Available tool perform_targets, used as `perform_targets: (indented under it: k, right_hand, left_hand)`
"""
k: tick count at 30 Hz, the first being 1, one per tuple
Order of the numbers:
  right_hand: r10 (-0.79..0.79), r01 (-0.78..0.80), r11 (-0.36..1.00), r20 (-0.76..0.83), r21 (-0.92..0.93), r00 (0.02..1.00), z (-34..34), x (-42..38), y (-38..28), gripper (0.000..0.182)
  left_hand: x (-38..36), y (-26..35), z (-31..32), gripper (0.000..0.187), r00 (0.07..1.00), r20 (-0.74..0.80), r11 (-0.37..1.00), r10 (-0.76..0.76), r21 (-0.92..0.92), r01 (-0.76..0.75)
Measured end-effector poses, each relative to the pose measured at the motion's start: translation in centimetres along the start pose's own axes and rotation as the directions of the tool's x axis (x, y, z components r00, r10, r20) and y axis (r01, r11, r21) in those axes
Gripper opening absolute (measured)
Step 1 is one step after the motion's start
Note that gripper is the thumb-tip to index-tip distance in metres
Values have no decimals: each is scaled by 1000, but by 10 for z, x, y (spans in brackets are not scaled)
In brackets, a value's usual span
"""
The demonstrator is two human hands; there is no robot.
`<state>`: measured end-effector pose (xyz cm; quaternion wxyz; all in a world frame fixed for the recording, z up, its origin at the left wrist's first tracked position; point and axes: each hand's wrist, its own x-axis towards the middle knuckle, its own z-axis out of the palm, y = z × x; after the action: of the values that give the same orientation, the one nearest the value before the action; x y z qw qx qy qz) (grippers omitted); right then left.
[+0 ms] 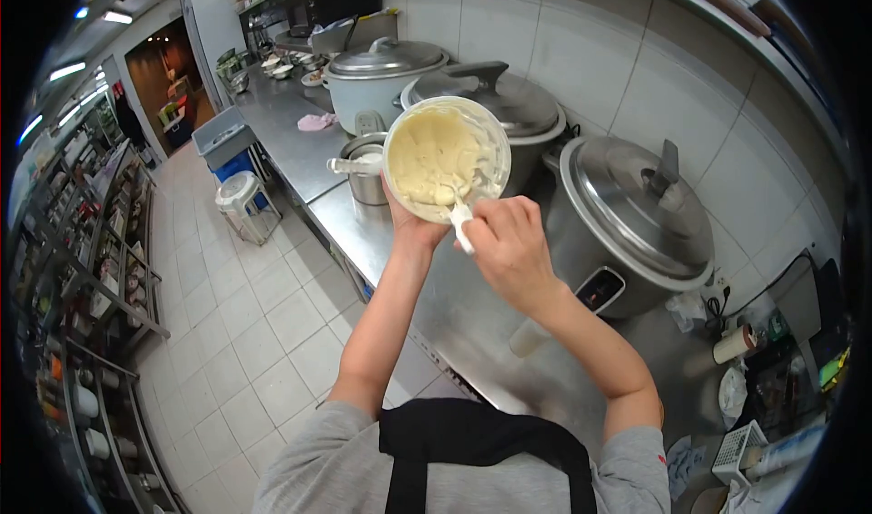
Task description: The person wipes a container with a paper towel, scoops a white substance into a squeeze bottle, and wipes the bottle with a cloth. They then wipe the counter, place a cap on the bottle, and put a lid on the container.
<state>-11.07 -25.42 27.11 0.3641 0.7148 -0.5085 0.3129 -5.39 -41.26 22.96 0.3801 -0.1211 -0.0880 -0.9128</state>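
A round white tub is tipped toward me, and a thick pale-yellow creamy mixture coats its inside. My left hand grips the tub from below and behind, most of its fingers hidden by it. In my right hand, the fingers are wrapped round the white handle of a spatula, whose head is in the mixture near the lower rim. Just left of the tub stands a metal pot with a white-handled utensil lying across it.
Three large lidded cookers line the wall: a pale one, one behind the tub, and a grey one at right. A pink cloth lies on the steel counter. A stool and shelving are left.
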Motion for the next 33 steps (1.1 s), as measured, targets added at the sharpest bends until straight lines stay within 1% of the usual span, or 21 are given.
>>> perform_targets:
  k: [2,4,6,8,10,12,13,14,16,17,18,19,21,22,23,24,25,26,29,32,33]
  right_hand:
    - [33,-32,999,26,-41,999,0,-9,1,24]
    - [125,-111,990,183,-84,975,-3,-15,4,21]
    - [116,-104,992,207,-68,971,-7,-27,10,18]
    - [128,-108,990,280,-86,951,-20,-41,10,20]
    - [134,-113,989,262,-94,956,-40,-49,16,25]
    - [125,-117,989,83,-88,989,-64,-53,19,11]
    - [112,-113,987,-11,-116,994,-69,-56,18,14]
    - [130,-130,984,-8,-124,991,-72,-61,17,14]
    - [221,-204,960,75,-193,972,-72,-69,14,32]
    - [187,-170,965,67,-198,980,-66,-72,16,31]
    - [200,-182,962,69,-204,977,-58,-75,18,31]
    - [96,-84,981,60,-177,994,-51,-78,20,30]
    - [-120,128,985,69,-117,990,-51,-86,19,29]
    - [-121,128,985,69,-116,990,-57,-93,19,29]
    - [-212,225,970,133,-96,968,-66,-100,19,26]
    - [-299,317,946,193,-68,934,-74,-107,20,23]
    - [-337,352,934,169,-63,926,-79,-114,25,22]
    - [-336,351,934,173,-64,926,-87,-113,30,22]
    - [-317,347,914,166,-212,934,-107,-100,41,25]
    - [-269,310,898,167,-313,949,-87,-98,51,26]
    - [-212,267,898,186,-349,959,-87,-98,50,23]
  left_hand:
    - [-9,-6,-23,77,998,-56,998,-6,58,9]
    - [-11,-13,-37,79,996,-83,997,-39,58,44]
    - [-16,-22,-39,80,995,-74,994,-66,80,72]
    - [-23,-29,-47,83,986,-7,984,-166,58,166]
    - [-30,-37,-49,84,980,-68,974,-189,115,196]
    - [-35,-44,-55,84,962,-106,959,-253,102,263]
    - [-36,-48,-62,84,952,-120,955,-281,64,290]
    - [-41,-54,-63,84,946,-128,950,-297,62,307]
    - [-48,-66,-64,81,934,-146,939,-326,67,338]
    - [-50,-71,-68,81,928,-152,933,-341,65,353]
    - [-51,-75,-73,80,907,-130,916,-402,-40,400]
    - [-53,-78,-78,78,884,-103,886,-456,-143,441]
    - [-57,-83,-78,77,871,-61,867,-488,-147,476]
    - [-58,-84,-77,76,859,-12,851,-511,-147,504]
    - [-59,-84,-75,76,861,-15,852,-509,-148,501]
    - [-61,-84,-71,76,865,-92,870,-493,-73,488]
    - [-62,-86,-66,76,867,-165,879,-470,3,477]
    - [-62,-88,-63,76,866,-165,878,-472,0,479]
    - [-64,-97,-56,77,870,-196,877,-453,80,475]
    - [-66,-107,-46,77,878,-228,894,-421,62,444]
    - [-68,-108,-42,74,879,-213,889,-427,81,451]
